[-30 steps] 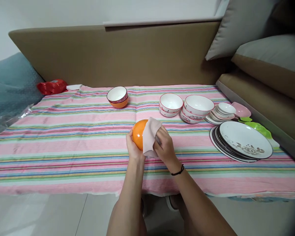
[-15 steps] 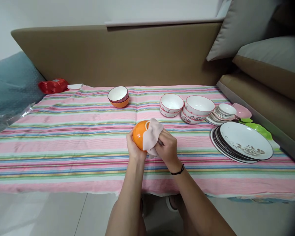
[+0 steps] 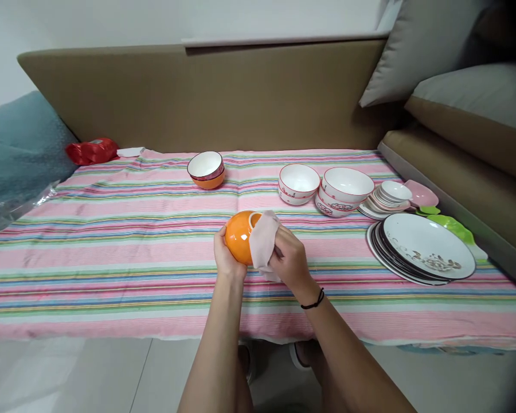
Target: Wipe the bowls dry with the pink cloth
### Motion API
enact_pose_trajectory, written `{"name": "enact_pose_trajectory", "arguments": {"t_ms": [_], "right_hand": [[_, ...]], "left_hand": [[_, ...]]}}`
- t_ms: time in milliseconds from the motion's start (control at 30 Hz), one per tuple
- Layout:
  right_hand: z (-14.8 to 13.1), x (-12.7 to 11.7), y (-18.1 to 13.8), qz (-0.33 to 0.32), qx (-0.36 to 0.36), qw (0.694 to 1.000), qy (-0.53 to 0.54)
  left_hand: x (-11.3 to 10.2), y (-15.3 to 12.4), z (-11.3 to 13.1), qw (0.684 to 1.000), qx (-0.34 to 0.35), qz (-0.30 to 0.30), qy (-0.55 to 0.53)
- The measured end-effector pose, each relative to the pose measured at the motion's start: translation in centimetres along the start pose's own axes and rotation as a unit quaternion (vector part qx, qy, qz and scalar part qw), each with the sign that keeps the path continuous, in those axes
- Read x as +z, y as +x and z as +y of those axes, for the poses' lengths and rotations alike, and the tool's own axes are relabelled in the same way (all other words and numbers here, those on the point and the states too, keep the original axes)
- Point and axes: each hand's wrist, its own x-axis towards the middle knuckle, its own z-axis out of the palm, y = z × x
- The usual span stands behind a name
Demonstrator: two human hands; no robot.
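Note:
An orange bowl is tilted on its side above the striped cloth, its glossy outside and pale foot ring facing up and to the right. My left hand grips it by the left and lower rim. In my right hand is a pale pink cleaning cloth, bunched in closed fingers and pressed against the bowl's right side. The cloth covers part of the foot ring, and a loose end hangs below. The inside of the bowl is hidden from me.
Behind my hands stand two stacked bowls. To the right are white bowls with red rims, larger white bowls, small dishes and a stack of plates. A red plastic package lies far left on the striped tablecloth.
My left hand and the orange bowl have shifted slightly left, showing more of the bowl's side. The cloth in my right hand has moved a little down along the bowl.

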Motion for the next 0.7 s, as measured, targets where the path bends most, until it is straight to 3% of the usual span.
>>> {"name": "enact_pose_trajectory", "arguments": {"t_ms": [100, 167, 267, 333, 533, 700], "right_hand": [[0.1, 0.3, -0.1, -0.048, 0.017, 0.999, 0.005], [0.5, 0.5, -0.3, -0.055, 0.067, 0.996, 0.0], [1.1, 1.0, -0.7, -0.046, 0.177, 0.983, 0.005], [1.2, 1.4, -0.9, -0.031, 0.209, 0.977, -0.003], [0.4, 1.8, -1.1, 0.055, 0.14, 0.988, -0.036], [-0.1, 1.5, -0.6, 0.027, 0.084, 0.995, 0.036]], "left_hand": [[0.0, 0.1, -0.1, 0.999, 0.005, -0.038, 0.009], [-0.1, 0.2, -0.5, 0.998, 0.014, -0.05, 0.026], [-0.2, 0.4, -1.1, 0.997, 0.035, -0.028, 0.062], [-0.3, 0.6, -1.5, 0.996, 0.046, -0.017, 0.069], [-0.1, 0.2, -1.6, 0.997, 0.056, 0.002, 0.059], [0.2, -0.6, -1.2, 0.996, 0.072, -0.032, 0.04]]}}
